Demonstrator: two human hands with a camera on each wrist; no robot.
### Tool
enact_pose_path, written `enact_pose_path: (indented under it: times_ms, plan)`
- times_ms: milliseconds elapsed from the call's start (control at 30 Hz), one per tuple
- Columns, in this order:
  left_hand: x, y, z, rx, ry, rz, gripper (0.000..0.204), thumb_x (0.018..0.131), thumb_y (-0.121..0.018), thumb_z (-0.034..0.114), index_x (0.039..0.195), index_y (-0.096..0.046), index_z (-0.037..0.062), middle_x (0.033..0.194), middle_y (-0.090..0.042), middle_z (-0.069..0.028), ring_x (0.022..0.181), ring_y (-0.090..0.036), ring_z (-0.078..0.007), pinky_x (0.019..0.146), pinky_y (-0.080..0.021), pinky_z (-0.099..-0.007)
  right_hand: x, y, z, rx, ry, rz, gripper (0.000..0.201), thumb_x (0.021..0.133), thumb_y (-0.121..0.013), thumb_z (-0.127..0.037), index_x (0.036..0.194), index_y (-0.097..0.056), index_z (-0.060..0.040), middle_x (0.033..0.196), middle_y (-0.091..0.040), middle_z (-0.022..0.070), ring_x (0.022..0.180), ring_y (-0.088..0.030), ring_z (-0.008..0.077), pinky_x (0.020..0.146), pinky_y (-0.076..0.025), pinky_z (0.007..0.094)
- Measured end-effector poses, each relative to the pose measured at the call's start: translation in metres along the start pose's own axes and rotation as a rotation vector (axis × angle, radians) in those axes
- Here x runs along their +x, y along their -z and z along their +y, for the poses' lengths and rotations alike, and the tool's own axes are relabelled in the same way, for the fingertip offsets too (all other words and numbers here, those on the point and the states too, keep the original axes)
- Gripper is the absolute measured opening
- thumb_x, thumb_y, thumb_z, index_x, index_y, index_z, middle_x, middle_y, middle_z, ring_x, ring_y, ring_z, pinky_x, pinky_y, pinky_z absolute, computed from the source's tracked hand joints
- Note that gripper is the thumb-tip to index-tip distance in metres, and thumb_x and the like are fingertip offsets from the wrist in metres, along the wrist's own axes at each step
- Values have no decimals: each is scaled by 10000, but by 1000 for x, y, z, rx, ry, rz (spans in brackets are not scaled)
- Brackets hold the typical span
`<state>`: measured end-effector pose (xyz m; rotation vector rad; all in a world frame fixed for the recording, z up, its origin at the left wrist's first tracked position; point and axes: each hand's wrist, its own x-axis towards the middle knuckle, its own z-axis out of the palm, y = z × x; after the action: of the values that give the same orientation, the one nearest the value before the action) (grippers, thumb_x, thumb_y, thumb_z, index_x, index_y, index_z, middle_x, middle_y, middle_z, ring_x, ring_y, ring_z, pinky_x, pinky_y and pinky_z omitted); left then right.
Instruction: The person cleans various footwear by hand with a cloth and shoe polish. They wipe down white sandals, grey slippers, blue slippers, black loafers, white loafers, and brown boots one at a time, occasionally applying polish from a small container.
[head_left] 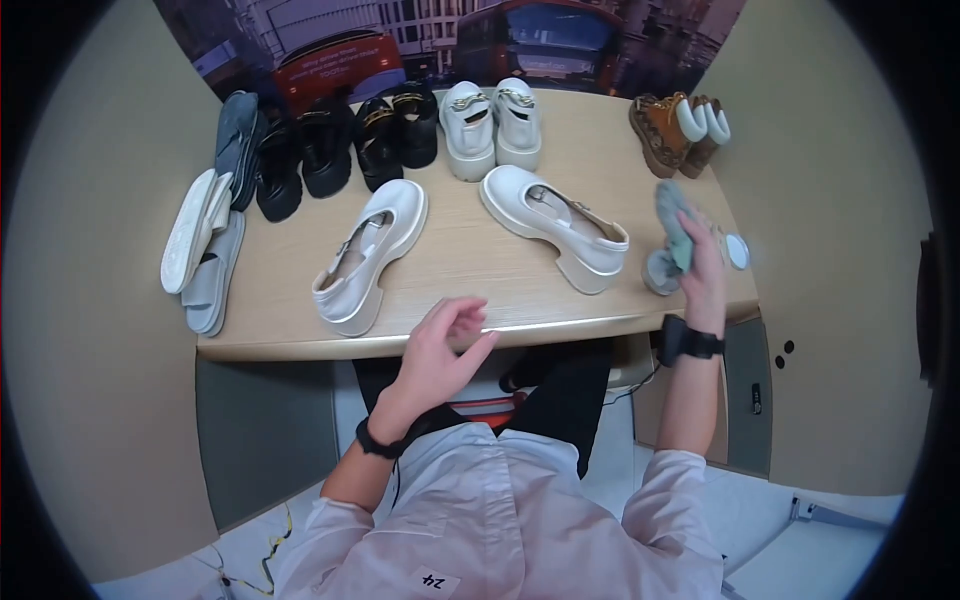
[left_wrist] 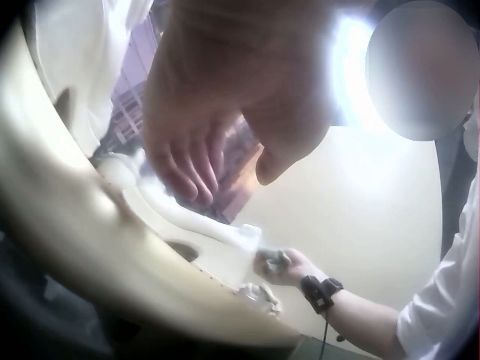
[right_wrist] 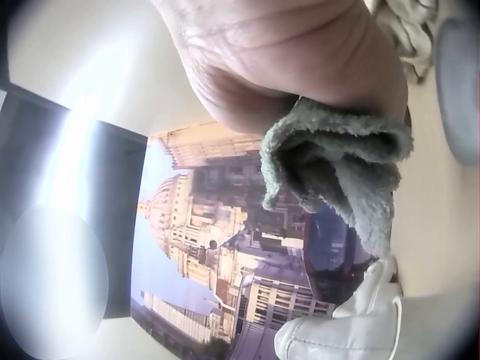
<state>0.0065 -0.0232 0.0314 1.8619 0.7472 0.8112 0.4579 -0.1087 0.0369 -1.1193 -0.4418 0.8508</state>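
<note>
My right hand (head_left: 703,262) grips a grey-green fuzzy cloth (head_left: 673,222) at the right end of the table; in the right wrist view the cloth (right_wrist: 337,161) hangs in folds from the hand (right_wrist: 300,60). Two white strap shoes stand apart: the left shoe (head_left: 385,230) and the right shoe (head_left: 560,225), toes toward the back. My left hand (head_left: 440,355) hovers over the table's front edge, fingers loosely bent, holding nothing; the left wrist view shows the hand (left_wrist: 232,82) the same way.
Along the back stand several black shoes (head_left: 325,150) and a pair of white loafers (head_left: 493,130). Slippers (head_left: 200,235) lie at the far left, brown boots (head_left: 672,130) at the back right. Beside my right hand are a clear container (head_left: 660,272) and a white round item (head_left: 738,251).
</note>
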Motion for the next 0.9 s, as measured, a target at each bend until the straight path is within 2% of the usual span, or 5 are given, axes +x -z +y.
enact_pose_path:
  times_ms: [200,400,600,733,900]
  plan:
    - [58,-64,-6,183,37,-149,755,947,-866,383,1492,-580,-54,1352,-712,-236,1245,-704,-344,1046,-572,-422,-3,-49,39,-81,-106,-68,428,1087,-670,-98,1503,-630,-9,1358,-743,114,1174,-728,178,1009,-583,307]
    - [70,-96,-12,300,-121,-110,944,864,-925,446,1532,-519,-84,1478,-605,-305,1410,-564,-460,1202,-462,-490,-38,-70,52,-105,-155,-52,411,1085,-670,-94,1482,-637,5,1317,-758,128,1157,-740,186,993,-600,329]
    - [49,-48,-1,208,-109,-152,1028,741,-1010,362,1498,-494,-105,1433,-620,-313,1377,-576,-473,1189,-462,-517,-119,-120,85,91,-255,-60,403,1089,-673,-80,1475,-624,22,1342,-735,125,1167,-731,184,1008,-595,322]
    - [26,-10,-23,286,19,-23,1125,674,-1063,321,1569,-486,-40,1476,-632,-231,1384,-628,-367,1183,-493,-453,-139,-136,96,148,-351,-178,408,1087,-691,-94,1478,-634,6,1324,-734,100,1134,-719,151,990,-580,295]
    - [17,-8,-29,319,107,77,1140,665,-1067,378,1547,-499,-67,1481,-636,-244,1379,-642,-320,1156,-515,-423,-92,-120,39,-238,6,-83,367,1065,-689,-77,1427,-692,-21,1286,-755,80,1119,-714,135,966,-575,287]
